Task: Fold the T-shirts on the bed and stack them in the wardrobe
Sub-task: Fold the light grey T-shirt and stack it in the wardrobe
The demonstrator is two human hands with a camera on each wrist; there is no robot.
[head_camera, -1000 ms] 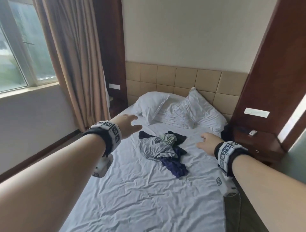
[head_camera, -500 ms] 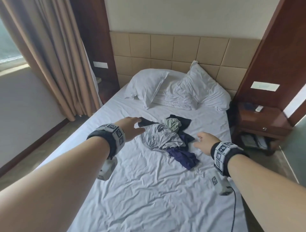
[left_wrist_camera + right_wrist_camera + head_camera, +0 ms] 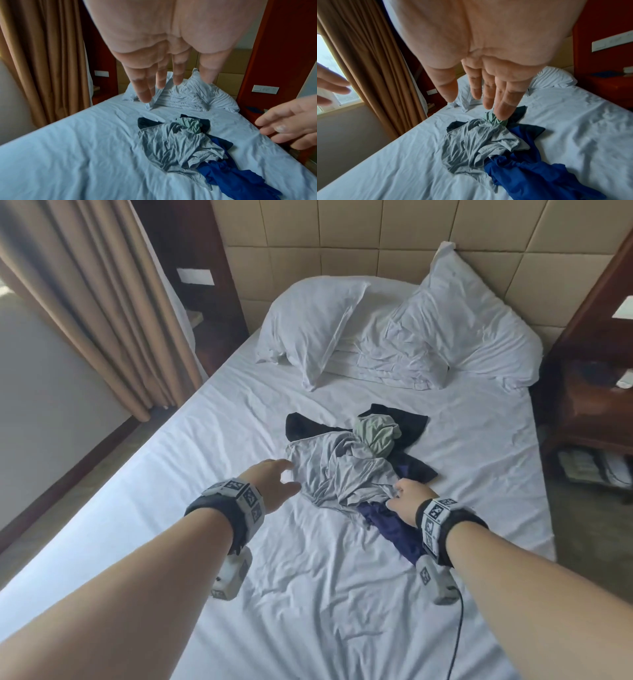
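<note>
Reach step: left hand [image 3: 270, 484] and right hand [image 3: 409, 501] are hovering, grips spread and holding nothing, beside the grey T-shirt [image 3: 342, 474] mid-frame on the bed [image 3: 205, 422]. Next: pinching its edges, probably.

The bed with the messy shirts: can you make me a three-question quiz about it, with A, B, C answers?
1. Where is the shirt pile lying?
A. mid-bed, below the pillows
B. on the floor
C. on the nightstand

2. What colour is the shirt spread on top of the pile?
A. red
B. grey
C. yellow

3. What are the hands doing?
A. both open, holding nothing
B. both carrying a folded shirt
C. both gripping a pillow

Answers:
1 A: the pile sits on the bed, nearer than the pillows.
2 B: the grey shirt covers the black, green and blue ones.
3 A: in the wrist views, the left hand and right hand show straight fingers above the pile.
</note>
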